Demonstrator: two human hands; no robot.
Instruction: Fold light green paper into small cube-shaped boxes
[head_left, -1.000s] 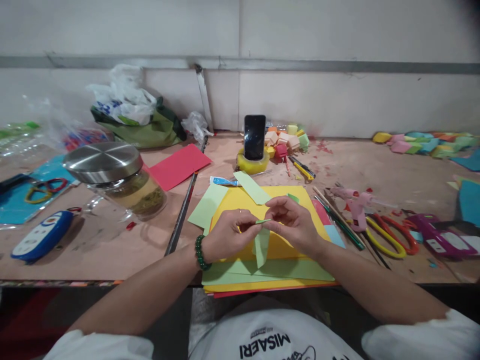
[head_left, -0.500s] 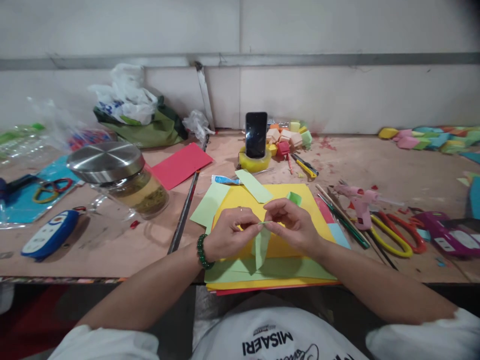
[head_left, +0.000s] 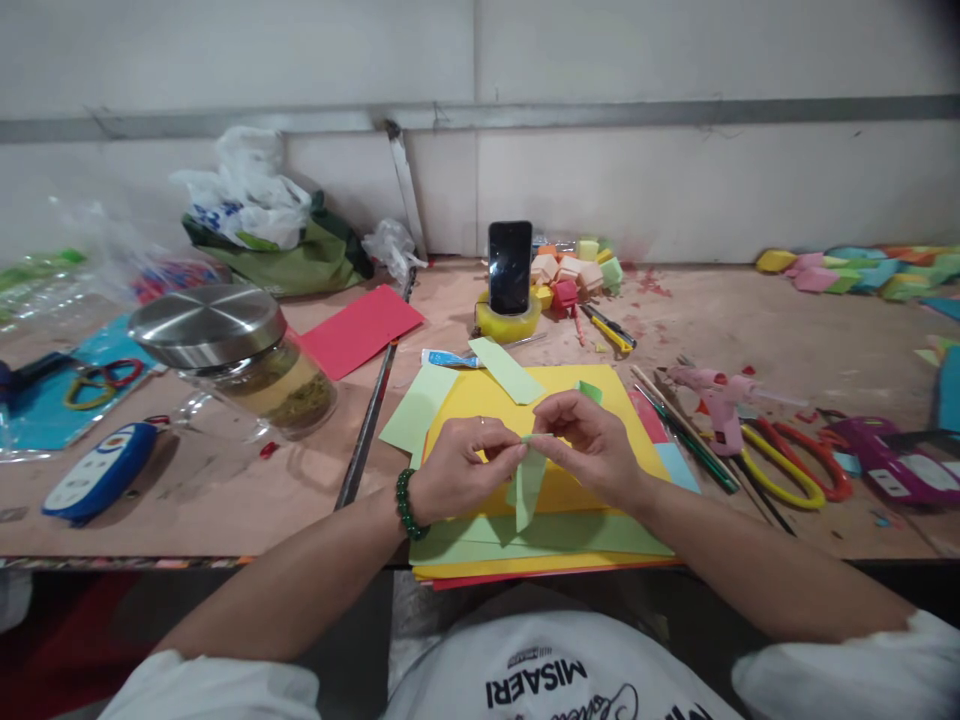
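A light green paper strip (head_left: pixel 531 490) hangs down between my hands, its top edge pinched. My left hand (head_left: pixel 472 455), with a green bead bracelet at the wrist, grips that edge between thumb and fingertips. From the other side, the thumb and fingers of my right hand (head_left: pixel 589 440) close on the same edge. Below lie stacked sheets, a yellow sheet (head_left: pixel 600 385) over a light green sheet (head_left: pixel 600 538). Just beyond my fingers rest a loose green strip (head_left: pixel 508 370) and a small folded green piece (head_left: pixel 589 391), partly hidden by my right hand.
A phone (head_left: pixel 510 268) stands in a yellow tape roll (head_left: pixel 506 320) before folded paper pieces (head_left: pixel 577 275). To the right are a pink glue gun (head_left: pixel 720 400), scissors (head_left: pixel 787 470) and a purple device (head_left: pixel 892 455). A lidded jar (head_left: pixel 292 395) and blue power strip (head_left: pixel 101 470) sit left.
The strip's lower end has swung slightly to the right and up. My fingers have shifted a little along its top edge, and both hands still pinch it.
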